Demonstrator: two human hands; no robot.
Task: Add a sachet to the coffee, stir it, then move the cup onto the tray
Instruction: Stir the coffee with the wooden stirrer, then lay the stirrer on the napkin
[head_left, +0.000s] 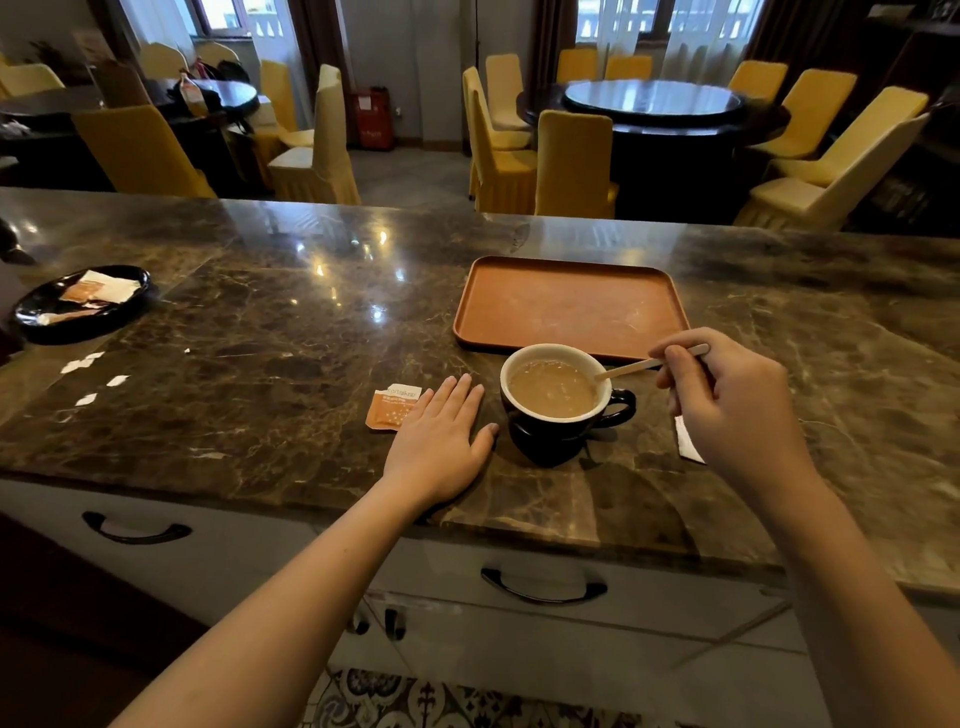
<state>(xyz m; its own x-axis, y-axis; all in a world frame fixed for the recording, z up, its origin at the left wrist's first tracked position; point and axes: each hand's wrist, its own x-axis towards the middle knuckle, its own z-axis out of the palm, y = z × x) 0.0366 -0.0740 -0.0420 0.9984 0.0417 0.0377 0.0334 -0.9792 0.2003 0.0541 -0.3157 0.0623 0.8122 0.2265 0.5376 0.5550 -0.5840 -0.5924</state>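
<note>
A black cup (563, 436) with a white inside holds milky coffee and stands on the marble counter, just in front of the empty orange tray (571, 306). My right hand (727, 410) pinches a wooden stir stick (626, 369) whose tip dips into the coffee at the cup's right rim. My left hand (441, 441) lies flat on the counter left of the cup, fingers spread, holding nothing. An orange and white sachet (389, 408) lies at its fingertips, its top torn.
A black dish (31, 319) with more sachets sits at the far left. Small white paper scraps (85, 364) lie on the counter. A white wrapper (688, 441) lies under my right hand. Drawer handles (543, 584) run below the counter edge. Yellow chairs stand beyond.
</note>
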